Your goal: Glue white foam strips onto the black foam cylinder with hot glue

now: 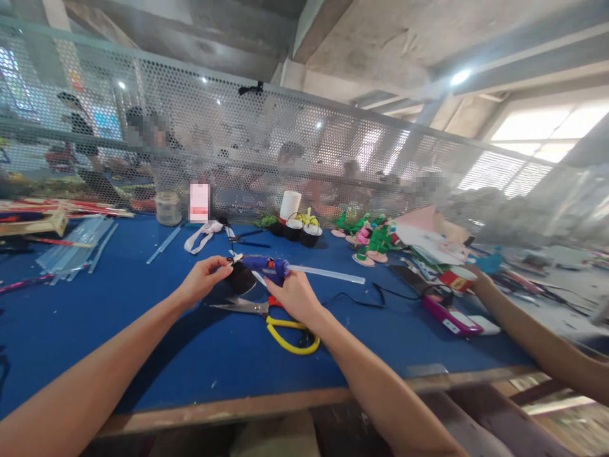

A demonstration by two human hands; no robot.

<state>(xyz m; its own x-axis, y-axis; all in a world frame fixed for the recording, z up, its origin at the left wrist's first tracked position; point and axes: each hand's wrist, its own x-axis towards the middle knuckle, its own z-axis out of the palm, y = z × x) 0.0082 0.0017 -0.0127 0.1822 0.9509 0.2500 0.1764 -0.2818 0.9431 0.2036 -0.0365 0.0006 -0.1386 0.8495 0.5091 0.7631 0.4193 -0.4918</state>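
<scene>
A small dark pot [240,278] is pinched by the left hand [203,277], a blue glue gun [264,263] is gripped by the right hand [294,294], with scissors [266,315] just below the fingers and bare tabletop [118,317] leftward.

The bench [143,330] is covered in deep blue. The glue gun [261,262] is blue with a clear, whitish stick [323,273], and the small pot [240,278] beside it is black. The scissors [266,314] have silver blades and yellow handles. The phone [450,315] is magenta. The foam flowers [368,241] are green and pink, and the mesh screen [285,152] is pale grey, dotted with holes.
</scene>
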